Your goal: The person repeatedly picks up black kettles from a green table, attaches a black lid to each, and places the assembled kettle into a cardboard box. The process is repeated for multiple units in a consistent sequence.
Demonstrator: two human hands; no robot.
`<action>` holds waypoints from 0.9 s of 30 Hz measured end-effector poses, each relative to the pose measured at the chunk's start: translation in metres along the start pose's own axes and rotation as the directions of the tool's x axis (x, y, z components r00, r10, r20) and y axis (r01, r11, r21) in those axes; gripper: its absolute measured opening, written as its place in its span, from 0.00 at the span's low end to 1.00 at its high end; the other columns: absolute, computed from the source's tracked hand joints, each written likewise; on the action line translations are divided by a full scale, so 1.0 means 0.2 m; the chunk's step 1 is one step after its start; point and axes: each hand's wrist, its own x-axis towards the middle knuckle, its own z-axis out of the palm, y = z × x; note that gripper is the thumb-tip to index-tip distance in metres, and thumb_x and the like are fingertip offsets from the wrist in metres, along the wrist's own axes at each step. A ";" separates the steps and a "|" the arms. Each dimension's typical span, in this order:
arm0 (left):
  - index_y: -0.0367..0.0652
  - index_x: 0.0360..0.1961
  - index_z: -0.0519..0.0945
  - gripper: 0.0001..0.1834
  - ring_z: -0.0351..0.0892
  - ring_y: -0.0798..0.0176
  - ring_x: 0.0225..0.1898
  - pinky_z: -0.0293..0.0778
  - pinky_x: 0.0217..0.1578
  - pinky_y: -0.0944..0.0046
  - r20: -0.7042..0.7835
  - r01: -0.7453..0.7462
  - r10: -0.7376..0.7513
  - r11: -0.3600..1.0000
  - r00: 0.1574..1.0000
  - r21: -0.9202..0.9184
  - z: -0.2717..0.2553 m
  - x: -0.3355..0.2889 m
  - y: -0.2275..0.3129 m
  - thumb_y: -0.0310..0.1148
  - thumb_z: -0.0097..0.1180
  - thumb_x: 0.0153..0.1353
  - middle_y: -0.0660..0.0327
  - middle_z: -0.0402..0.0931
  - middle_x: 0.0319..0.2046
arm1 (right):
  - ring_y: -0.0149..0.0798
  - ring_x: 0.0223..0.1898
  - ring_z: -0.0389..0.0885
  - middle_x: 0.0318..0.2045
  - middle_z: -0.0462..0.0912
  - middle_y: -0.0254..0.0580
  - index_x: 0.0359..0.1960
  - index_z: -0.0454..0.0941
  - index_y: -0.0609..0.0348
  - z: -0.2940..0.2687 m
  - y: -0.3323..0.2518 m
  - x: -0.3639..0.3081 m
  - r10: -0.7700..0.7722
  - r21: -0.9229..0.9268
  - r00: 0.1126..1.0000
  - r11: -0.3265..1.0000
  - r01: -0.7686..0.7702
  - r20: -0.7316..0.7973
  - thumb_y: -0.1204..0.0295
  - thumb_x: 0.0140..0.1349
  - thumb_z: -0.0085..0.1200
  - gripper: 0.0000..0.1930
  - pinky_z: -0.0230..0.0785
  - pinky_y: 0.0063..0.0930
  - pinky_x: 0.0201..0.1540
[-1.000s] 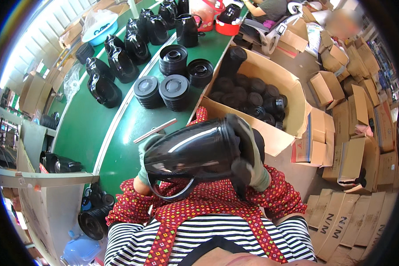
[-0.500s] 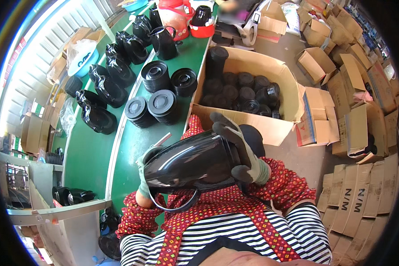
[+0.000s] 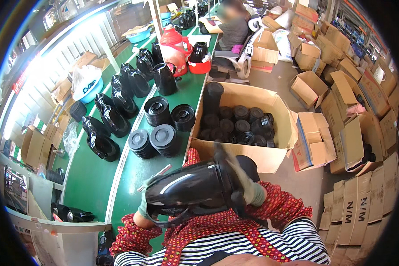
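I hold a glossy black jug [image 3: 186, 186] on its side in front of my body, its handle [image 3: 175, 219] toward me. My left hand [image 3: 147, 199], in a grey-green glove, is closed round the jug's left end; most of its fingers are hidden behind it. At the other end, my gloved right hand [image 3: 240, 177] is pressed round the wider dark rim, its fingers smeared by motion. Just beyond that hand shows a dark round part [image 3: 249, 166], and I cannot tell whether it belongs to the jug. A thin pale stick [image 3: 157, 176] lies beside my left hand.
On the green bench [image 3: 137, 177] are stacked black round lids [image 3: 164, 138] and rows of black jugs [image 3: 115, 119]. A red flask [image 3: 174, 48] stands farther back. Right of the bench, an open carton [image 3: 252, 155] holds black cylindrical parts. Beyond sits a co-worker [image 3: 232, 31].
My view has tilted upward, so more of the far bench and the co-worker shows. The jug is still between both hands; its handle has swung lower and my right hand's fingers have shifted at the rim.
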 end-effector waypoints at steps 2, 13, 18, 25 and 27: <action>0.27 0.63 0.78 0.36 0.85 0.58 0.57 0.80 0.63 0.56 0.070 -0.142 0.128 0.958 0.989 0.248 -0.13 -0.03 -0.10 0.32 0.79 0.55 0.45 0.82 0.61 | 0.44 0.79 0.62 0.79 0.61 0.54 0.79 0.59 0.66 0.02 0.02 0.00 -0.238 -0.105 0.970 0.965 0.242 0.045 0.37 0.79 0.40 0.45 0.54 0.40 0.80; 0.35 0.65 0.75 0.29 0.84 0.54 0.55 0.80 0.58 0.54 0.057 -0.093 0.084 0.982 0.995 0.163 -0.15 -0.01 -0.09 0.45 0.60 0.71 0.48 0.80 0.61 | 0.47 0.74 0.69 0.81 0.58 0.50 0.79 0.60 0.61 0.00 0.07 -0.12 0.381 0.277 0.923 0.893 -0.355 -0.046 0.38 0.77 0.44 0.43 0.63 0.45 0.76; 0.38 0.55 0.85 0.26 0.86 0.52 0.48 0.83 0.50 0.54 0.008 -0.270 0.336 0.742 0.942 0.613 -0.04 0.03 0.04 0.46 0.67 0.62 0.50 0.84 0.51 | 0.47 0.73 0.71 0.73 0.71 0.54 0.80 0.56 0.63 0.05 -0.08 -0.08 0.635 0.621 0.767 0.638 -0.456 -0.088 0.40 0.75 0.53 0.46 0.59 0.43 0.79; 0.32 0.62 0.80 0.39 0.86 0.53 0.54 0.84 0.54 0.51 0.051 -0.102 0.088 0.827 0.995 0.554 -0.14 -0.03 0.00 0.38 0.79 0.50 0.53 0.85 0.53 | 0.46 0.76 0.67 0.76 0.66 0.53 0.80 0.58 0.63 -0.03 -0.01 -0.17 0.567 0.293 0.823 0.790 -0.538 -0.017 0.50 0.81 0.50 0.37 0.58 0.39 0.78; 0.30 0.71 0.72 0.40 0.82 0.55 0.61 0.76 0.68 0.52 -0.046 0.233 -0.251 0.940 0.967 -0.248 -0.05 -0.03 -0.14 0.34 0.74 0.61 0.50 0.81 0.63 | 0.47 0.77 0.64 0.78 0.62 0.55 0.80 0.59 0.63 0.03 -0.04 -0.11 0.313 0.272 0.949 0.917 -0.292 -0.035 0.50 0.81 0.48 0.36 0.57 0.38 0.78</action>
